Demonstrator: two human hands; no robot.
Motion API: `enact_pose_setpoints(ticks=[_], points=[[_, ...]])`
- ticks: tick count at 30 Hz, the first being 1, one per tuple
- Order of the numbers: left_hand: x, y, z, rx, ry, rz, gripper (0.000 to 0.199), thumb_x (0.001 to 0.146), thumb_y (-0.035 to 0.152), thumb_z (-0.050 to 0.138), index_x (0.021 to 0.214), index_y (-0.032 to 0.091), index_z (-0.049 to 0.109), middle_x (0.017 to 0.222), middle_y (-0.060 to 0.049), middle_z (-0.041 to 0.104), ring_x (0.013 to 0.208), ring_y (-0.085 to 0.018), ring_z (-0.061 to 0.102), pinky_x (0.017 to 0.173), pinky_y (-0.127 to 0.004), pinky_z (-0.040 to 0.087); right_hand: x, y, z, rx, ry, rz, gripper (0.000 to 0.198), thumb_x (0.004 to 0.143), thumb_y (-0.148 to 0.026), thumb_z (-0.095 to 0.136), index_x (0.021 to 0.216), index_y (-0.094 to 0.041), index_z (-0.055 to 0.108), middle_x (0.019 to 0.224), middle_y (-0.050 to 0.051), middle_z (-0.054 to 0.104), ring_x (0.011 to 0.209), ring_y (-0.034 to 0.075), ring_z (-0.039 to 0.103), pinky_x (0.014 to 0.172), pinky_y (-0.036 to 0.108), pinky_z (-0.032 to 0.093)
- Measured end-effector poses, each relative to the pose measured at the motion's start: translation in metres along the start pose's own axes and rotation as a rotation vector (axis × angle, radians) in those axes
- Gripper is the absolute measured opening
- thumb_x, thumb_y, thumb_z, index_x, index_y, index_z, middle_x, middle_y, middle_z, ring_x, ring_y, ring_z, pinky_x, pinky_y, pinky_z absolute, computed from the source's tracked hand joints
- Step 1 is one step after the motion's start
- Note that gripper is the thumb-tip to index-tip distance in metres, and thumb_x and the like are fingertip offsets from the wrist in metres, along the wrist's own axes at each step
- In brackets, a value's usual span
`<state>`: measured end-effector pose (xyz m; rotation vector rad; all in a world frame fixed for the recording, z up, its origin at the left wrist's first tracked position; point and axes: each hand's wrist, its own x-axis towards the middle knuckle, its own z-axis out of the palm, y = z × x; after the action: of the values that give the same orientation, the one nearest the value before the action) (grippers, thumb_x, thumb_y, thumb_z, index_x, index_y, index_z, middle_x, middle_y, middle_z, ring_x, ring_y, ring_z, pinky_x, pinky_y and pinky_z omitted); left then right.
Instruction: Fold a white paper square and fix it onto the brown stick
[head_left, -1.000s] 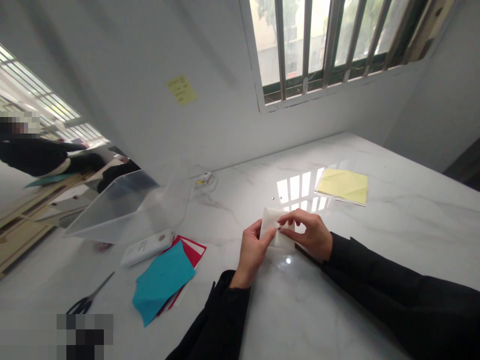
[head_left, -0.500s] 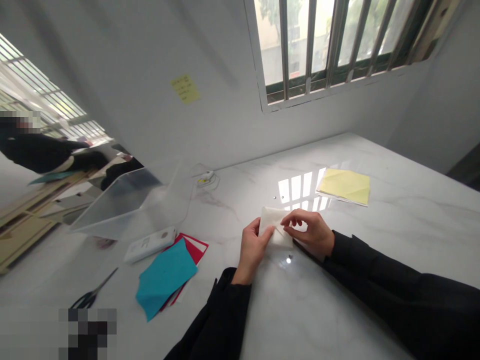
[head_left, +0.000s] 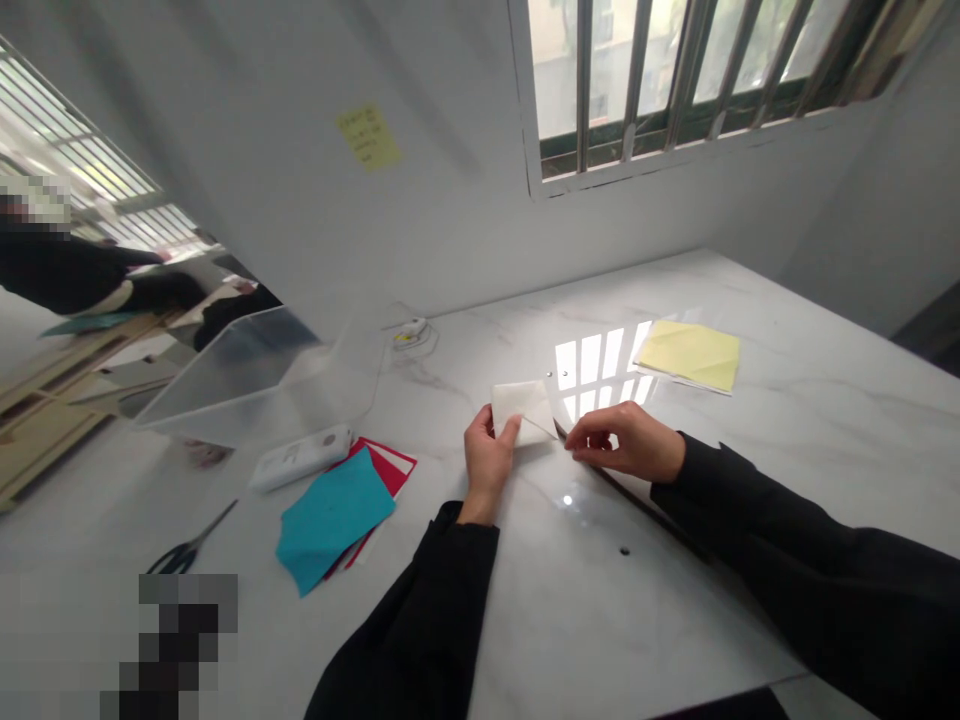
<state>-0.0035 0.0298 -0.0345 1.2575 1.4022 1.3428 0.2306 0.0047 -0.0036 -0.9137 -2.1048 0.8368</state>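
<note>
My left hand (head_left: pixel 489 458) grips a cream-white square piece (head_left: pixel 529 400), which looks like cloth or felt, with the thumb on its front and the fingers behind. To the right of it, my right hand (head_left: pixel 626 440) is closed in a pinch at the end of a thin pale thread (head_left: pixel 541 429). This thread runs from near my left thumb across the square to my right fingertips. Whether a needle is between those fingertips is too small to tell. Both hands are above the marbled white table (head_left: pixel 555 620).
On the left lie blue cloth (head_left: pixel 337 520), red cloth (head_left: pixel 386 468), a white oblong device (head_left: pixel 304 458) and scissors (head_left: pixel 191 545). Behind them stands a clear plastic bin (head_left: pixel 255 375). Yellow cloth (head_left: pixel 690 355) lies at the back right. Another person (head_left: pixel 67 265) sits far left.
My left hand and the white square have shifted left and away from my right hand. A thread now shows stretched between them; the right hand stays pinched.
</note>
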Motion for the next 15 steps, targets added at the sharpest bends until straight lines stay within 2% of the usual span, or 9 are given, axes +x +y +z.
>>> enact_pose_setpoints(ticks=[3,6,11,15], points=[[0.000,-0.002,0.001,0.004,-0.013,0.008,0.036,0.074,0.035,0.075,0.103,0.014,0.072,0.099,-0.009,0.077,0.087,-0.023,0.071,0.077,-0.030,0.054,-0.018,-0.021,-0.006,0.028,-0.097,0.026,0.012,0.090,-0.025,0.070,0.100,-0.023,0.077,0.073,-0.002,0.071,0.061,0.011,0.063,0.064,0.023,0.055],[0.002,-0.004,0.002,-0.003,-0.008,0.014,0.034,0.075,0.035,0.074,0.102,0.014,0.073,0.100,-0.010,0.077,0.088,-0.023,0.071,0.077,-0.030,0.053,-0.049,-0.039,-0.004,0.009,-0.167,0.019,0.015,0.094,-0.024,0.067,0.106,-0.024,0.076,0.086,0.001,0.075,0.070,0.013,0.068,0.068,0.024,0.057],[0.003,-0.005,0.003,0.002,-0.009,0.025,0.031,0.075,0.035,0.073,0.099,0.015,0.073,0.097,-0.009,0.077,0.086,-0.023,0.071,0.076,-0.029,0.053,-0.102,-0.049,0.007,-0.039,-0.109,0.087,0.016,0.098,-0.025,0.062,0.110,-0.024,0.073,0.101,0.006,0.076,0.079,0.015,0.071,0.074,0.027,0.059],[0.002,-0.004,0.004,0.003,0.003,0.051,0.029,0.075,0.034,0.073,0.098,0.016,0.073,0.097,-0.008,0.077,0.086,-0.022,0.070,0.076,-0.028,0.052,-0.117,-0.050,0.015,-0.105,-0.104,0.120,0.021,0.100,-0.022,0.057,0.114,-0.025,0.072,0.108,0.007,0.075,0.089,0.017,0.072,0.080,0.028,0.059]])
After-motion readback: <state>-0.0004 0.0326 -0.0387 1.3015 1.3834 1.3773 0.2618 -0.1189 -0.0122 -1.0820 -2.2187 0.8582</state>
